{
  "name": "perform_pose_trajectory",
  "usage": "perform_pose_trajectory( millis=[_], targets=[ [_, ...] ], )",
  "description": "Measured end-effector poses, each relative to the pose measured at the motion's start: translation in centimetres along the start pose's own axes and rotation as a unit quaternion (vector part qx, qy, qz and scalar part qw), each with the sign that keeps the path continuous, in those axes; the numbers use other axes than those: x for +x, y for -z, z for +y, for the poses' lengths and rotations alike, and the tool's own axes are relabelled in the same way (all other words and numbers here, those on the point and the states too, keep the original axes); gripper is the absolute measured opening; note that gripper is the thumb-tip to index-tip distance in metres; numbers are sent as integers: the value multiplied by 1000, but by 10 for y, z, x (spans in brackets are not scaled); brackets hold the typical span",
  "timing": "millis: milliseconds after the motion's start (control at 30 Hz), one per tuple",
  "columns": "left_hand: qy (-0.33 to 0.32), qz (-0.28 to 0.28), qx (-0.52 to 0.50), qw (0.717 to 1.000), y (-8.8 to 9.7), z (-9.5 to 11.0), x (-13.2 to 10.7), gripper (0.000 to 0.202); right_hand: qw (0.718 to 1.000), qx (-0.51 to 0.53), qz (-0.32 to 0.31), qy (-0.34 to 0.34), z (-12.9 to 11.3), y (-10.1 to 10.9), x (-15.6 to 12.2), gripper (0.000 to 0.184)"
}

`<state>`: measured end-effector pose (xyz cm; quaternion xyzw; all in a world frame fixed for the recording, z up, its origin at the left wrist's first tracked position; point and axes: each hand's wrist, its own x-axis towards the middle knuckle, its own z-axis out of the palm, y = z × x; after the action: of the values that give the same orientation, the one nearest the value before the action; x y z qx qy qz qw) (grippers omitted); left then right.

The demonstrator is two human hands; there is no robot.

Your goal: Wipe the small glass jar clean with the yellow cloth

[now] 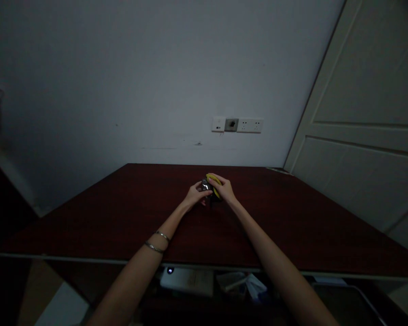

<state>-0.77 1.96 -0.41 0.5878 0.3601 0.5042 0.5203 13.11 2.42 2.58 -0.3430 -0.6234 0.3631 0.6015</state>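
A small dark, glossy object [206, 184] with a bright reflection is held in my left hand [194, 194], fingers curled round it and thumb across its near side. My right hand [226, 189] grips a yellow rounded, flat piece [215, 179] pressed against or joined to the dark object's right side. Which of the two, I cannot tell in this dim light. Both hands meet just above the middle of the dark red tabletop [122, 217]. Part of the dark object and several fingertips are hidden.
Behind the table rises a pale wall with sockets and switches [237, 125]. A panelled door [367, 113] stands at the right. Under the table's front edge lie a white box-like thing [187, 281], some packets [256, 287] and a dark tray-like item [347, 303].
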Motion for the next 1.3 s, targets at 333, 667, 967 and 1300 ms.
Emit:
perform_pose_trajectory(
  millis=[333, 667, 967, 1300],
  targets=[
    [12, 11, 6, 1000, 2, -4, 5, 65, 996, -66, -37, 52, 1, 3, 3, 38],
    [13, 12, 17, 1000, 2, -8, 9, 67, 995, -65, -64, 32, 6, 7, 10, 35],
    [-5, -25, 19, 999, 3, -10, 10, 72, 994, -67, -71, 47, 4, 5, 12, 33],
    [5, -35, 25, 999, 1, -10, 9, 71, 983, -103, -128, 78, 3, 14, 9, 32]
  ],
)
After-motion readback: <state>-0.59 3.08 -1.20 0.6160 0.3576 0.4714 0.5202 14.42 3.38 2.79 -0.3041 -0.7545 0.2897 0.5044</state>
